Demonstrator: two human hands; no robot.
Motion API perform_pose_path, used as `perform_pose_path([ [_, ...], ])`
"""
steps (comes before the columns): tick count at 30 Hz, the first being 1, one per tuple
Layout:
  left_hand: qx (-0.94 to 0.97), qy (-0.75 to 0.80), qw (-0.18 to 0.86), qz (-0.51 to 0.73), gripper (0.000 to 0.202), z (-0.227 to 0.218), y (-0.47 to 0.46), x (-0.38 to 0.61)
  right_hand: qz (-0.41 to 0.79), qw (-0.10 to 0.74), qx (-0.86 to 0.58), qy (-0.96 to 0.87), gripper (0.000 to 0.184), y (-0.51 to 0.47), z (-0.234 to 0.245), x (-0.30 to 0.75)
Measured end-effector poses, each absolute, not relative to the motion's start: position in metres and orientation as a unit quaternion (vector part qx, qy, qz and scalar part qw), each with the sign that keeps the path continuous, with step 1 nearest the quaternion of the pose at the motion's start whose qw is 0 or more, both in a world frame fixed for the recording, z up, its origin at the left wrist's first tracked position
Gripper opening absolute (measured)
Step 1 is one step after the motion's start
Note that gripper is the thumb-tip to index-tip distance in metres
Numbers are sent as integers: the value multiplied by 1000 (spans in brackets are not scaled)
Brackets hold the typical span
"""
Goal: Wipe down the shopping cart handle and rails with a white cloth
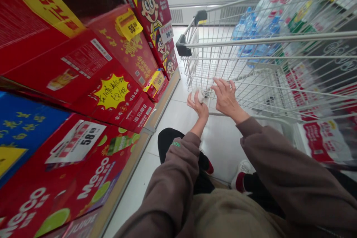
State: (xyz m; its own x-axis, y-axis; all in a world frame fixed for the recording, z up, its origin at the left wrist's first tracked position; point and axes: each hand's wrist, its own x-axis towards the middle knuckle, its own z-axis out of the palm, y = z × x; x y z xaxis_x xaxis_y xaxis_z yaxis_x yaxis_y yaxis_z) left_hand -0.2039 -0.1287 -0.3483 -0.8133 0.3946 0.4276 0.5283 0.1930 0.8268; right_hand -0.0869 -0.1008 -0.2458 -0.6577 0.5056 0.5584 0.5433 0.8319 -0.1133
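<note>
My left hand (pixel 198 104) is closed round a small whitish crumpled object (pixel 199 95), held just beside the near lower wires of a metal shopping cart (pixel 223 50). My right hand (pixel 226 97) is right next to it, fingers spread and touching the cart's wire side. Both arms wear brown sleeves. What the whitish object is I cannot make out.
Shelves on the left hold red gift boxes (pixel 117 63) with yellow price tags and a blue box (pixel 19 130). Blue-wrapped bottles (pixel 252 31) show through the cart's wires. Red packages (pixel 323 137) lie at the right. White tiled floor (pixel 220 141) runs ahead; my shoes show below.
</note>
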Motion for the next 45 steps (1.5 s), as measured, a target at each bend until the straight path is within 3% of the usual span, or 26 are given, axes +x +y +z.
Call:
perform_pose_path([
  [4, -416, -741, 127, -512, 48, -347, -121, -230, -43, 329, -334, -882, 63, -106, -269, -59],
  [9, -567, -703, 57, -426, 42, -368, -146, -249, -41, 344, -362, -866, 63, -106, -290, -37],
  [17, -272, -800, 113, -523, 59, -330, -109, -237, -40, 464, -445, -765, 68, -94, -299, -30],
  [23, -508, -688, 49, -515, 47, -353, -115, -166, 54, 475, -484, -733, 79, -90, -305, -27],
  [30, -270, -765, 94, -577, 57, -332, -96, -188, 123, 471, -470, -736, 76, -88, -301, -16],
  [37, -598, -633, 44, -490, 33, -366, -110, -130, 139, 457, -437, -762, 75, -89, -294, 0],
  [42, -365, -736, 126, -556, 44, -337, -99, -158, 103, 468, -439, -760, 72, -86, -296, 24],
  [45, -354, -746, 99, -555, 49, -331, -92, -143, 83, 493, -461, -733, 70, -85, -300, 23],
])
